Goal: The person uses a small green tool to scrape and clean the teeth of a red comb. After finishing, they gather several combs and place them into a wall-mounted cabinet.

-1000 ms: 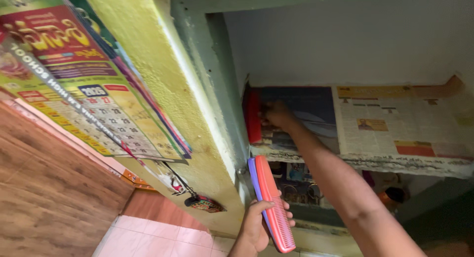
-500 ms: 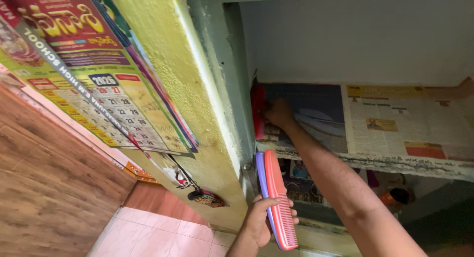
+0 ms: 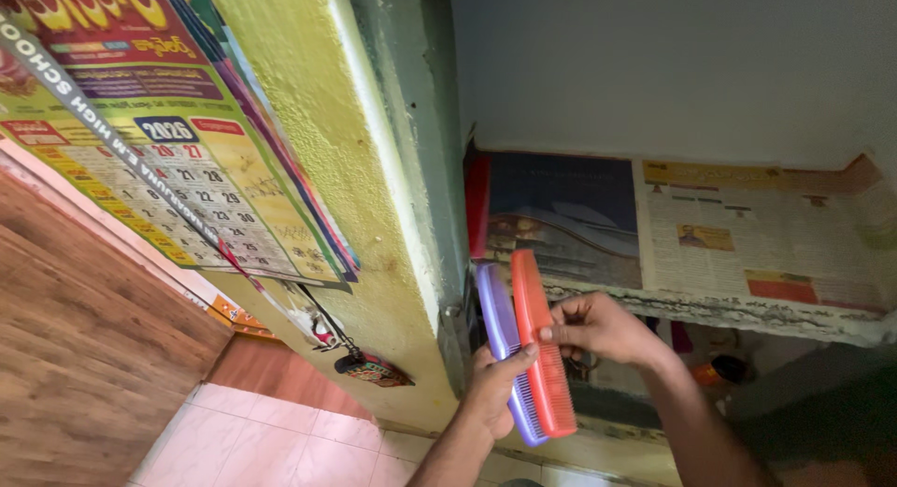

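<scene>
My left hand (image 3: 495,382) grips two combs held side by side: a purple comb (image 3: 499,330) and an orange-red comb (image 3: 538,337), both upright with their teeth pointing down-right. My right hand (image 3: 598,328) pinches the orange-red comb near its middle with thumb and fingers. Both hands are just below the front edge of a wall shelf (image 3: 729,309) lined with newspaper (image 3: 747,230). A red flat object (image 3: 477,202) stands on the shelf against its left wall.
A stack of hanging calendars (image 3: 159,141) covers the yellow wall (image 3: 318,122) at the left. A small dark ornament (image 3: 372,368) dangles below them. A wooden panel (image 3: 84,356) and pink floor tiles (image 3: 280,440) lie lower left. Small items sit on a lower shelf (image 3: 719,367).
My right hand has come off the upper shelf, leaving the red object there, and moved down to take hold of the orange-red comb in my left hand.
</scene>
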